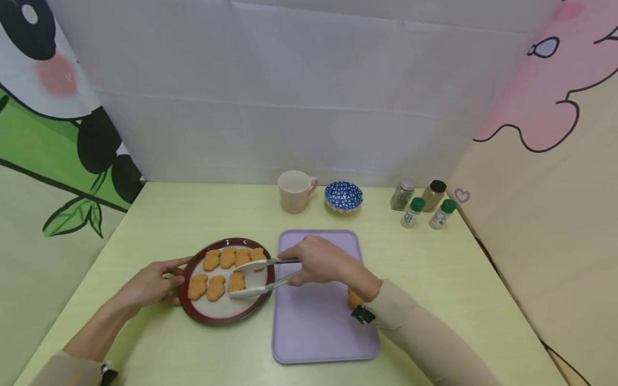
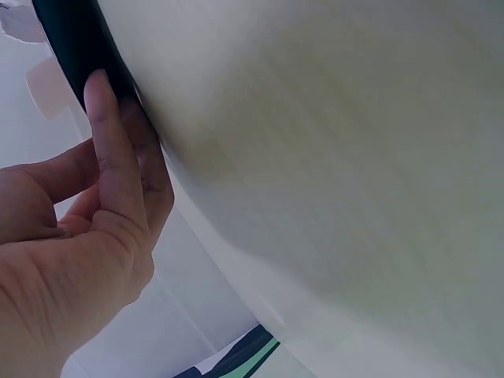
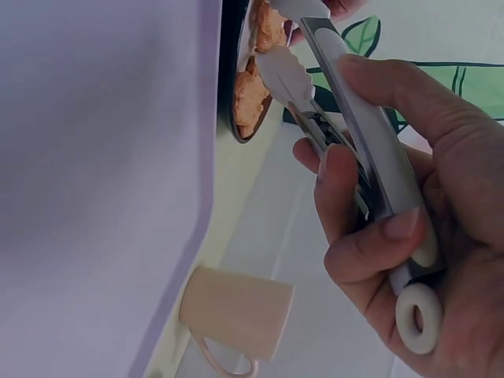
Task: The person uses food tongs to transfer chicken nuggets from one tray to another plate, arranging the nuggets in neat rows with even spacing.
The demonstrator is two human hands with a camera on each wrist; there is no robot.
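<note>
A brown-rimmed plate [image 1: 224, 320] on the left holds several golden-brown breaded nuggets [image 1: 215, 288] in two rows. My left hand [image 1: 151, 284] touches the plate's left edge; in the left wrist view its extended fingers [image 2: 118, 173] lie against the dark rim. My right hand [image 1: 321, 261] grips silver tongs [image 3: 362, 118] with pale grey grips and white tips. The tongs' jaws stand apart over the plate's right part, with one nugget [image 1: 236, 281] between the tips. Another nugget [image 1: 354, 298] lies on the lilac tray [image 1: 321, 332], partly hidden by my right forearm.
Behind the tray stand a pink mug [image 1: 294, 193] and a blue patterned bowl [image 1: 343, 196]. Several seasoning jars [image 1: 417, 205] with green, black and grey lids stand at the back right. A white backdrop [image 1: 309, 134] rises at the table's far edge.
</note>
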